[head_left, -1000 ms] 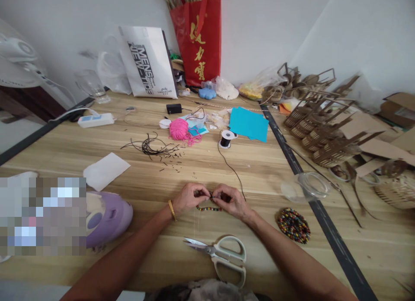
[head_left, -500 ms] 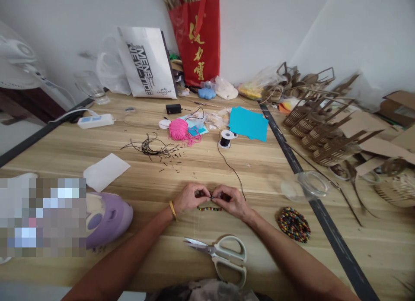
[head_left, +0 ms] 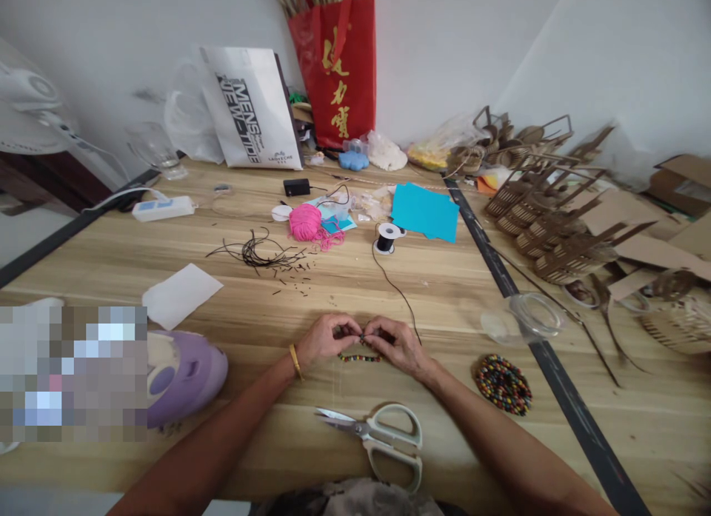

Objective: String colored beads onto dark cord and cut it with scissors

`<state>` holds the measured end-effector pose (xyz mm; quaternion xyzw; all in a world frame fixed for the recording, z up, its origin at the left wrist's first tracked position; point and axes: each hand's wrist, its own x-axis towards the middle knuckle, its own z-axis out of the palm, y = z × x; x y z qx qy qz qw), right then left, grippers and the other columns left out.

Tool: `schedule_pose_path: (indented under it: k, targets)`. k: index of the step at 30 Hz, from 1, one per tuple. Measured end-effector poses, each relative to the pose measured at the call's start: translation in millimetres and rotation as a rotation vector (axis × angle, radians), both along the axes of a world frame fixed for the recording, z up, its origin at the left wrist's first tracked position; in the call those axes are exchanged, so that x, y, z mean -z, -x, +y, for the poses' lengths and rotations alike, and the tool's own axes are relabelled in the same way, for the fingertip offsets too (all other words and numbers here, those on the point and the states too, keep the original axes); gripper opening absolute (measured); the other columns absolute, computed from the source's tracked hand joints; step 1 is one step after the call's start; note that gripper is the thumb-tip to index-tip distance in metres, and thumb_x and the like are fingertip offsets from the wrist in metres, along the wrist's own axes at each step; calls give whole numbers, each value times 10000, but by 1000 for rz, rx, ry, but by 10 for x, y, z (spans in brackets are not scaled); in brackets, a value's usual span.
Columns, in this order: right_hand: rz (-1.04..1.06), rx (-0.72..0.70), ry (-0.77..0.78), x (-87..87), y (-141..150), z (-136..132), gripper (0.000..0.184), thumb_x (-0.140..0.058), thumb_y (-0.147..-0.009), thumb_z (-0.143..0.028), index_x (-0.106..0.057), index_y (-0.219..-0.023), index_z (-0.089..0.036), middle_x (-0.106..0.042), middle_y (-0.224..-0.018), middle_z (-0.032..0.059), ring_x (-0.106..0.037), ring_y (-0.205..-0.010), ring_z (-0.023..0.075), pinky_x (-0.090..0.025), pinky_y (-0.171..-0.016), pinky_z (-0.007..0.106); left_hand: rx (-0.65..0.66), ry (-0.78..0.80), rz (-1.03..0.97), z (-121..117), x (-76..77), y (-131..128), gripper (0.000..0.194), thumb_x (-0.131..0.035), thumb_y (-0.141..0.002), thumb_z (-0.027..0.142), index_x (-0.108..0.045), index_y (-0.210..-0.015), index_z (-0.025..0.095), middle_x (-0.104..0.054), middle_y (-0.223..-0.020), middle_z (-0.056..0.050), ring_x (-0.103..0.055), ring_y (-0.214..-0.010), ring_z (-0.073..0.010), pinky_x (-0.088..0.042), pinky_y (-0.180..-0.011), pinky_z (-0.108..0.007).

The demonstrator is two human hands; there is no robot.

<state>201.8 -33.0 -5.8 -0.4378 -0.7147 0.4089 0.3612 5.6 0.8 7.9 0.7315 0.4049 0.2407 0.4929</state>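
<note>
Above the table's near middle, my left hand and my right hand meet almost fingertip to fingertip. Both are pinched closed on a string of small multicoloured beads, which hangs in a short curve below the fingers. The part at the fingertips is dark and too small to make out. A black cord runs from a white-ended spool down to beside my right hand. Nearer to me lie scissors with pale handles, blades spread. Right of my right forearm rests a coiled heap of beaded strings.
Cut black cords and scraps lie ahead on the left, near pink yarn and blue sheets. A purple object and white paper are at left. Clear round lids and woven baskets stand right.
Both hands stay in place, pinching the beaded string with barely any finger movement. Nothing else has visibly moved apart from a tiny shift of the view.
</note>
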Motion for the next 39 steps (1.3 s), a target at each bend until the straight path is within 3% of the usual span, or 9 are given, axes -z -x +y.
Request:
schedule_pose_path:
  k: [6, 15, 23, 31, 39]
  targets:
    - [1, -12, -23, -15, -7, -8, 234, -540, -897, -375, -611, -828, -163, -559, -680, 7, -483, -585, 114, -397, -558, 215, 14, -41, -44, 26, -14, 23, 193, -569, -820, 265, -698, -830, 123, -703, -799, -56, -606, -741, -148, -460, -694, -241]
    - [12, -12, -28, -35, 4, -10, 252, -534, -899, -385, -606, -809, -160, -540, -660, 2, -471, -572, 111, -390, -549, 214, 22, 56, -23, -3, -23, -3, 175, -644, -748, 254, -714, -832, 116, -695, -746, -43, -570, -650, -123, -431, -599, -214]
    - [12, -10, -32, -37, -1, -15, 210, -534, -899, -342, -598, -822, -157, -546, -682, 6, -479, -585, 110, -391, -561, 214, 3, -24, 18, -8, 20, -21, 131, -638, -748, 226, -717, -767, 123, -669, -699, -30, -524, -620, -109, -390, -575, -206]
    - [11, 0, -26, -53, 4, -26, 207, -527, -900, -342, -580, -818, -159, -523, -661, -4, -455, -562, 105, -374, -537, 213, 9, 24, -15, 11, 22, -3, 148, -630, -752, 237, -698, -752, 106, -648, -661, -23, -504, -593, -101, -381, -562, -200]
    - [141, 168, 24, 18, -56, -3, 194, -553, -881, -354, -559, -836, -166, -503, -651, -13, -434, -542, 98, -341, -482, 204, -3, 29, 0, 14, 21, 6, 150, -627, -756, 244, -684, -730, 108, -644, -658, -23, -504, -573, -99, -384, -541, -194]
